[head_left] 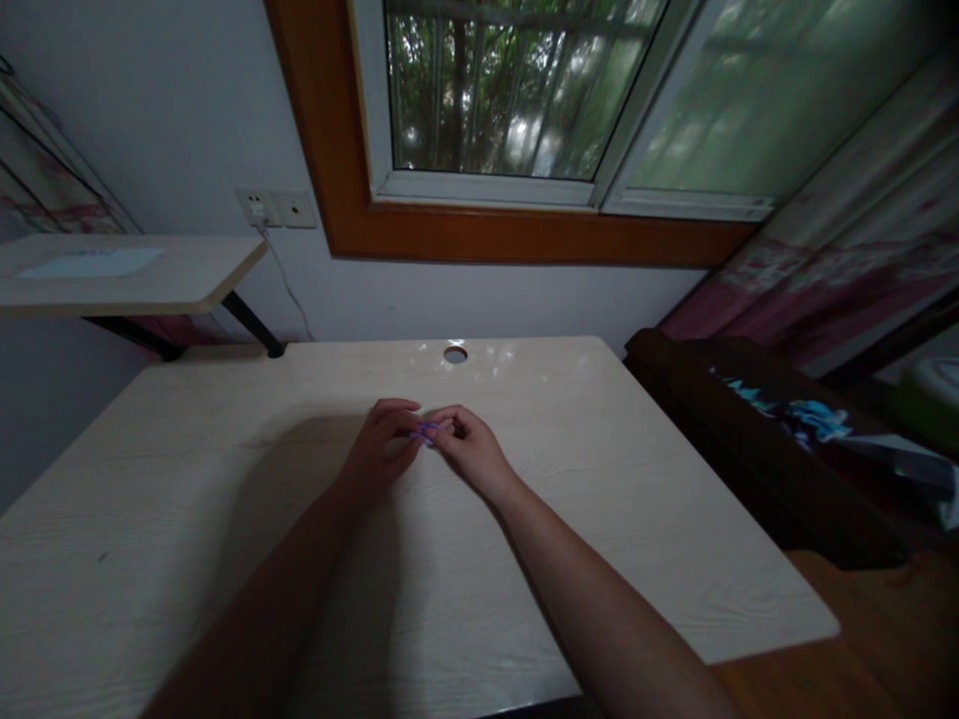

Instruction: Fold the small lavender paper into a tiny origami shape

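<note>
Between my fingertips is a small, thin purple item (pixel 426 431), loop-like or strip-like and too small to name for sure. My left hand (pixel 381 439) pinches its left side, with the thumb below and the fingers curled above. On the other side my right hand (pixel 469 444) pinches it between thumb and index finger. Both hands meet just above the middle of the pale wood-grain desk (pixel 524 589). The fingers cover part of the purple item.
A raised shelf (pixel 225 270) with a sheet of paper (pixel 94 263) stands at the back left. Behind the desk are a cable hole (pixel 456 355), a wall socket (pixel 277 209) and a window (pixel 516 100). Dark furniture (pixel 711 429) with items on it sits to the right.
</note>
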`<state>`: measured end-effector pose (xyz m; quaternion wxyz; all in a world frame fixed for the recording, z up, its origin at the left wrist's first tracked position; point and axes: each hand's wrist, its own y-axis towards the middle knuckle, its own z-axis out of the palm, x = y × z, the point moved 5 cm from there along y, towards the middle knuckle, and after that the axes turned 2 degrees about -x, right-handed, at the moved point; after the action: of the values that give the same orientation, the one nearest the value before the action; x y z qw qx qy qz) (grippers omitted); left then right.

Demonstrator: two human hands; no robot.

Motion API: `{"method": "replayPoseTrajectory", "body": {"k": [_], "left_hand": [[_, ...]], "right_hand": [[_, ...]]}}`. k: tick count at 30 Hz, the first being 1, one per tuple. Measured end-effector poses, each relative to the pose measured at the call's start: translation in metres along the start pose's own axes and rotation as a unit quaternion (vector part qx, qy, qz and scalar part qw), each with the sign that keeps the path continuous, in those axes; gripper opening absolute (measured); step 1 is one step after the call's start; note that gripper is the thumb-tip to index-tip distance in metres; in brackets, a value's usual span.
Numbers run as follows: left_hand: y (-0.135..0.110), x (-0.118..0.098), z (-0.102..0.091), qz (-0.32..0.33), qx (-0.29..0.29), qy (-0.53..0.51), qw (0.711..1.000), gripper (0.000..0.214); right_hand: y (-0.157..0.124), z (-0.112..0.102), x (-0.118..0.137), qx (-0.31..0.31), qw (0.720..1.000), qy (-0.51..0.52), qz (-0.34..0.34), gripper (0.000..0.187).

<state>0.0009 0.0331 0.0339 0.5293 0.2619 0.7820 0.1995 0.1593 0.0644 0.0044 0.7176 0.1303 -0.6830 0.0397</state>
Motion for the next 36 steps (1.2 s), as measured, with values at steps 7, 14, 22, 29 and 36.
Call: {"method": "replayPoseTrajectory", "body": {"k": [7,14,22,29,36], "left_hand": [[0.000,0.004,0.000,-0.063,-0.028,-0.081,0.994,0.027],[0.000,0.011,0.000,-0.057,-0.034,-0.110,0.992,0.037],[-0.005,0.028,0.001,-0.200,-0.032,-0.134,0.970,0.025],[-0.002,0.023,-0.004,-0.204,-0.043,-0.098,0.973,0.020],[-0.003,0.028,-0.005,-0.179,-0.075,-0.113,0.975,0.031]], "right_hand": [[0.000,0.000,-0.003,0.000,1.000,0.016,0.001,0.020],[0.002,-0.004,-0.005,-0.014,0.998,0.068,0.010,0.021],[0.003,0.000,-0.005,0.021,0.993,0.117,0.009,0.020],[0.001,0.000,-0.004,0.012,0.999,0.033,0.012,0.019],[-0.003,0.002,0.002,0.003,0.999,-0.050,-0.016,0.011]]}}
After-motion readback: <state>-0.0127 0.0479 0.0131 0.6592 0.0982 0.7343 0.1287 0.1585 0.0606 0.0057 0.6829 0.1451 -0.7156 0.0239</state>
